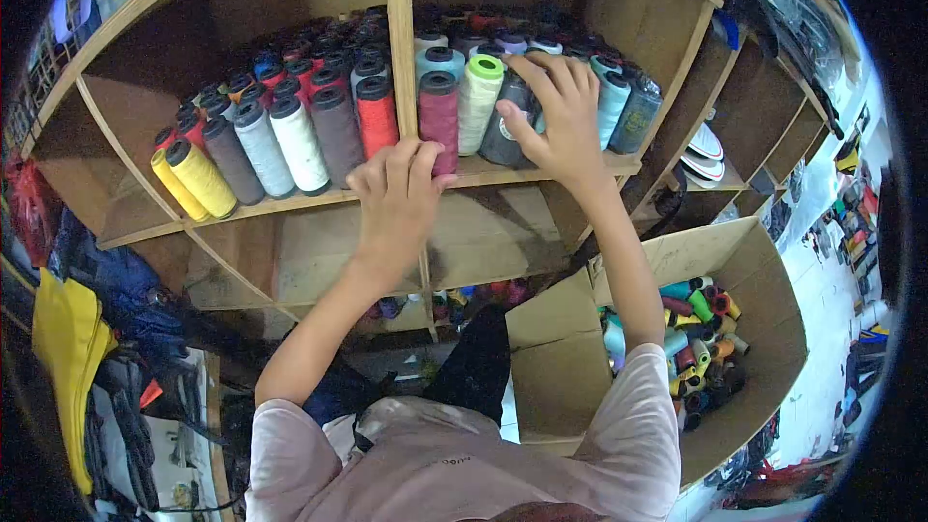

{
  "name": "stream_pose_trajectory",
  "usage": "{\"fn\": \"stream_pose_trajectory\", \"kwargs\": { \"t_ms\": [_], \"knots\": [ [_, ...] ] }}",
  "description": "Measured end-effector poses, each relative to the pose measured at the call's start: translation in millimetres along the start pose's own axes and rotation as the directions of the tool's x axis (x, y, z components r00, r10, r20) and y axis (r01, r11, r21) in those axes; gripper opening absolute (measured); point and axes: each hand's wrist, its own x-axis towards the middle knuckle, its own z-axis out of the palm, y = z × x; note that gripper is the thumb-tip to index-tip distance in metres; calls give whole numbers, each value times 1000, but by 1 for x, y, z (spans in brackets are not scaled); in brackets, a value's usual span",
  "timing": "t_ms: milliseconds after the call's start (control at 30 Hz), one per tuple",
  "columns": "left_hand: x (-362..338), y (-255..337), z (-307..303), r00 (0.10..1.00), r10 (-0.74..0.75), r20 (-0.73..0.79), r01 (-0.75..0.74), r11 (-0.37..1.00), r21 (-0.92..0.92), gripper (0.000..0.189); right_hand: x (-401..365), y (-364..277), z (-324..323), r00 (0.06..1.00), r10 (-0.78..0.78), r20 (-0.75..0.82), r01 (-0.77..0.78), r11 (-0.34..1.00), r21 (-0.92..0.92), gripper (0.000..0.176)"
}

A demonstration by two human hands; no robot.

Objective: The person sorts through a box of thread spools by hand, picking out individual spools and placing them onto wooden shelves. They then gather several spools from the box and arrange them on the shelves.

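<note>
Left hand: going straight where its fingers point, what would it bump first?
Probably the dark pink thread spool; fingertips of the left hand already seem to touch its base.

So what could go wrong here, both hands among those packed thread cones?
The right hand grips a dark grey thread cone wedged between neighbours; pulling it may topple the cream thread cone with green cap.
The left hand rests by the maroon thread cone at the lip of the wooden shelf; a nudge could tip it off.

Right hand (559, 126) clasps a grey spool (498, 147) on the shelf (290, 201) (left hand (396, 198) touches a maroon spool (440, 116)).
</note>
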Motion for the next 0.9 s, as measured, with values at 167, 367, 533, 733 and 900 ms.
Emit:
{"fn": "stream_pose_trajectory", "kwargs": {
  "t_ms": [167,367,533,733,900],
  "knots": [
    [0,0,0,1000,-15,0,15,999,-29,52,-2,1,1,999,-25,-19,25,1000,-15,44],
    [0,0,-1,1000,-10,-3,10,999,-51,52,-4,4,7,995,-54,-78,51,998,-42,41],
    [-2,-3,0,1000,-12,4,12,997,-73,52,-1,-7,4,985,-89,-151,78,994,-74,38],
    [0,-1,-3,1000,-26,-8,24,992,-128,48,4,-6,6,986,-115,-125,113,993,-21,44],
    [1,1,-6,999,-43,10,44,990,-132,48,8,-7,2,993,-113,24,112,993,28,51]
  ]
}}
